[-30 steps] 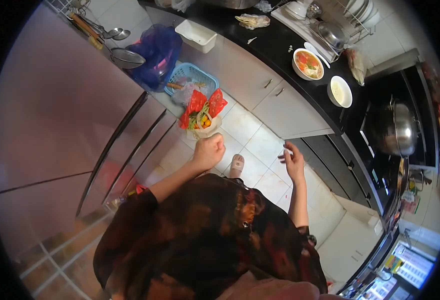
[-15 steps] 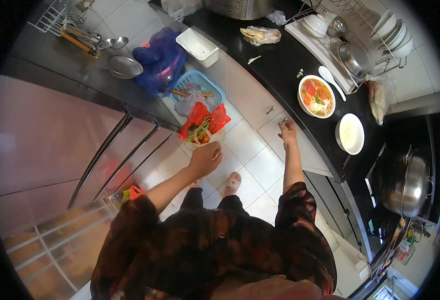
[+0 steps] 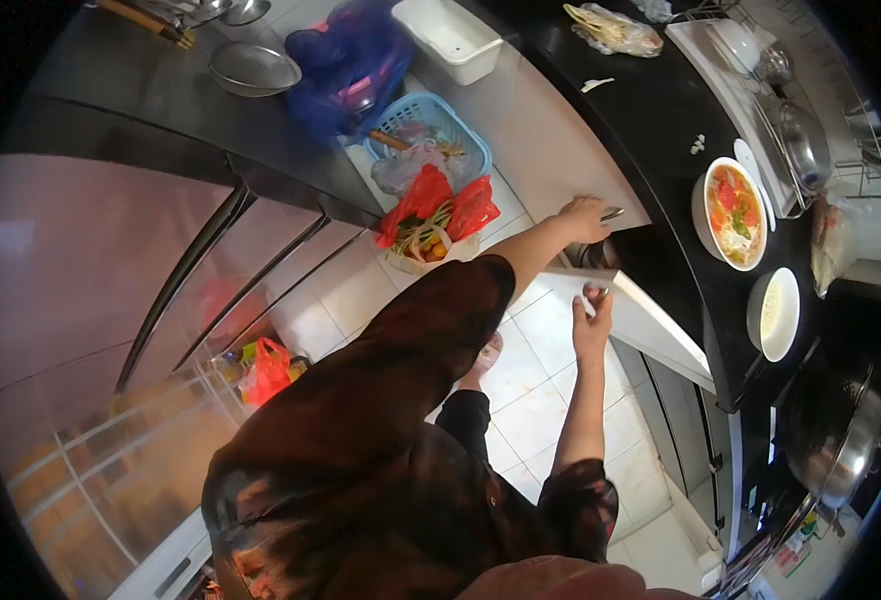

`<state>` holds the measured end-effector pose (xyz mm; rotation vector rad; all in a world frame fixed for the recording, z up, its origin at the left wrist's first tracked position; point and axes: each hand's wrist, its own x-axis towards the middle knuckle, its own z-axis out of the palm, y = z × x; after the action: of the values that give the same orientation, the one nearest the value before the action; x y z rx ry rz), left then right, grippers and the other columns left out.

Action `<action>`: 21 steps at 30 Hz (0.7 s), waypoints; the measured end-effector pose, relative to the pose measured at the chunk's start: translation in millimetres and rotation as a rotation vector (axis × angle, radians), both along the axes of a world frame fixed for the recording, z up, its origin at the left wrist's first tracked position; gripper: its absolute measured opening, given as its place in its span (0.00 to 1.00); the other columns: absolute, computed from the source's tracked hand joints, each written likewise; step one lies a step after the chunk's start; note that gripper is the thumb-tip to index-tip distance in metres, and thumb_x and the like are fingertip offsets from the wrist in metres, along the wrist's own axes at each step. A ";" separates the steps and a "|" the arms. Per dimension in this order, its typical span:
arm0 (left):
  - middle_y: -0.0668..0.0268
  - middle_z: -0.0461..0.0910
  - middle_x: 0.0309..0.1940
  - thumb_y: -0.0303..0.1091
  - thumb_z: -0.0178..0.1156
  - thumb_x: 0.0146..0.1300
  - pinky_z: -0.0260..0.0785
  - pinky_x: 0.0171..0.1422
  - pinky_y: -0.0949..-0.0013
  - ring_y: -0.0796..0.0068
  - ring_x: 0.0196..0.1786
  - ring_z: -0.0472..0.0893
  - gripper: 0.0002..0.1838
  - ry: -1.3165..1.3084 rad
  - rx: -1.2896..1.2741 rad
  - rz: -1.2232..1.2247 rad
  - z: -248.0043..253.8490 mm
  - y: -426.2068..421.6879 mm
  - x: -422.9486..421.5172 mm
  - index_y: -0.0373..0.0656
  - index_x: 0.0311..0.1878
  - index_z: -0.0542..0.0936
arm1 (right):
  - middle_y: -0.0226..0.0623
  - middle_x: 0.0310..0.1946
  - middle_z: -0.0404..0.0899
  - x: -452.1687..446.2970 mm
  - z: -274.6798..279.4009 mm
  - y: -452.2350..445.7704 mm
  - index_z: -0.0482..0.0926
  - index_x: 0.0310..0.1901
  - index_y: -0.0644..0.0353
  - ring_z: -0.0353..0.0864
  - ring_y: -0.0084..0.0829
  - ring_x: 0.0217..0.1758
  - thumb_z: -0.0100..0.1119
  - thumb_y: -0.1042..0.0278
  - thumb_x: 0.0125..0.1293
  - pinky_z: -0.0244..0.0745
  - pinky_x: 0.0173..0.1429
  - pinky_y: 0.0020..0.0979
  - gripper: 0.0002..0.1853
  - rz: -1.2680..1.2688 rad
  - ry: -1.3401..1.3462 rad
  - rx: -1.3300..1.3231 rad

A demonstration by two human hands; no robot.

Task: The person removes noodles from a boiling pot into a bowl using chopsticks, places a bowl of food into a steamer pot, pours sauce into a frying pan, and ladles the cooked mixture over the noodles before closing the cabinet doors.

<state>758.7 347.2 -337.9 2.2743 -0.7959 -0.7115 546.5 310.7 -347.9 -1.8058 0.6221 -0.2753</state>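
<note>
In the head view, my right hand (image 3: 593, 318) is closed on the small metal handle (image 3: 597, 291) of a white cabinet door (image 3: 661, 325), which is swung partly out from under the counter. My left hand (image 3: 583, 217) reaches across to the neighbouring pale cabinet door (image 3: 551, 130). Its fingers are curled at that door's metal handle (image 3: 613, 213). Between the two doors a dark cabinet opening (image 3: 651, 262) shows, its contents mostly hidden.
On the black counter (image 3: 651, 120) stand a bowl of tomato soup (image 3: 736, 215), a white spoon (image 3: 756, 180) and a pale-filled bowl (image 3: 776, 315). A large metal pot (image 3: 836, 440) is at the right. A red bag of vegetables (image 3: 431, 225) and a blue basket (image 3: 441, 115) lie left.
My right hand has pulled its cabinet door outward, exposing the dark inside. My left hand has moved from beside the vegetable bag to the other door's handle. The view has shifted.
</note>
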 end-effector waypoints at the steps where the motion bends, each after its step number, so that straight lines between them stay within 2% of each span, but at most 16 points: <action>1: 0.51 0.70 0.58 0.43 0.60 0.53 0.62 0.64 0.58 0.54 0.61 0.69 0.27 0.012 -0.019 -0.043 -4.5 -2.7 0.7 0.40 0.55 0.70 | 0.39 0.44 0.75 -11.3 6.8 9.1 0.67 0.46 0.59 0.75 0.35 0.52 0.61 0.70 0.59 0.69 0.53 0.36 0.16 0.001 0.055 -0.027; 4: 0.54 0.72 0.57 0.42 0.59 0.54 0.62 0.65 0.60 0.56 0.61 0.69 0.26 0.017 -0.079 -0.021 -12.7 4.0 -10.5 0.42 0.55 0.72 | 0.41 0.46 0.75 -47.1 3.3 28.2 0.67 0.47 0.60 0.75 0.35 0.52 0.61 0.68 0.60 0.69 0.52 0.37 0.17 -0.006 0.104 -0.061; 5: 0.56 0.76 0.52 0.42 0.59 0.53 0.64 0.63 0.58 0.56 0.60 0.71 0.22 -0.018 -0.070 0.001 -12.3 7.9 -11.8 0.45 0.50 0.74 | 0.42 0.47 0.76 -58.5 0.2 33.1 0.68 0.47 0.60 0.75 0.35 0.52 0.61 0.67 0.60 0.69 0.51 0.37 0.16 -0.018 0.094 -0.078; 9: 0.58 0.78 0.46 0.45 0.61 0.52 0.65 0.59 0.56 0.56 0.57 0.72 0.18 0.009 0.064 -0.088 16.2 39.6 -14.6 0.47 0.44 0.75 | 0.44 0.45 0.77 -108.5 2.9 51.4 0.72 0.46 0.62 0.76 0.35 0.49 0.61 0.67 0.60 0.70 0.50 0.36 0.15 -0.080 0.180 -0.179; 12: 0.60 0.78 0.43 0.48 0.63 0.49 0.66 0.55 0.55 0.56 0.53 0.74 0.19 -0.087 0.024 -0.105 11.3 70.3 -21.4 0.48 0.39 0.73 | 0.45 0.41 0.79 -150.8 15.8 65.7 0.77 0.42 0.67 0.77 0.35 0.46 0.63 0.66 0.59 0.71 0.51 0.36 0.14 -0.179 0.211 -0.075; 14: 0.61 0.78 0.43 0.54 0.66 0.45 0.66 0.54 0.55 0.56 0.52 0.74 0.24 -0.034 0.075 -0.124 19.5 95.0 -22.1 0.49 0.38 0.73 | 0.42 0.42 0.80 -192.8 -5.4 63.6 0.79 0.45 0.67 0.77 0.29 0.45 0.64 0.64 0.59 0.73 0.47 0.31 0.17 -0.286 0.312 -0.112; 16: 0.61 0.78 0.43 0.57 0.66 0.44 0.66 0.54 0.55 0.56 0.52 0.74 0.26 -0.020 0.065 -0.126 9.7 114.8 -22.0 0.49 0.38 0.74 | 0.44 0.40 0.81 -213.6 0.0 66.2 0.79 0.41 0.71 0.78 0.30 0.43 0.65 0.65 0.58 0.73 0.48 0.31 0.16 -0.371 0.295 -0.202; 17: 0.62 0.78 0.43 0.60 0.67 0.42 0.66 0.53 0.55 0.56 0.52 0.75 0.28 0.000 0.054 -0.133 4.2 121.1 -21.6 0.49 0.38 0.74 | 0.45 0.40 0.80 -219.7 10.1 66.9 0.78 0.42 0.72 0.78 0.32 0.43 0.64 0.66 0.58 0.73 0.49 0.31 0.17 -0.434 0.390 -0.254; 18: 0.62 0.78 0.43 0.60 0.67 0.42 0.66 0.53 0.55 0.56 0.52 0.75 0.28 -0.007 0.052 -0.137 9.5 127.2 -22.0 0.49 0.38 0.74 | 0.45 0.40 0.80 -218.0 27.4 68.1 0.78 0.42 0.72 0.77 0.34 0.43 0.64 0.67 0.58 0.72 0.51 0.31 0.16 -0.460 0.430 -0.210; 21: 0.62 0.78 0.43 0.63 0.67 0.41 0.66 0.53 0.55 0.57 0.52 0.75 0.30 0.016 0.100 -0.135 24.7 147.4 -19.4 0.49 0.39 0.74 | 0.44 0.41 0.80 -223.6 30.9 64.7 0.78 0.42 0.72 0.77 0.35 0.43 0.64 0.67 0.58 0.72 0.51 0.32 0.16 -0.535 0.360 -0.202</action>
<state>739.2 494.6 -313.1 2.3171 -0.9323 -0.8467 322.9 375.3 -317.1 -1.8691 1.3791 -0.3835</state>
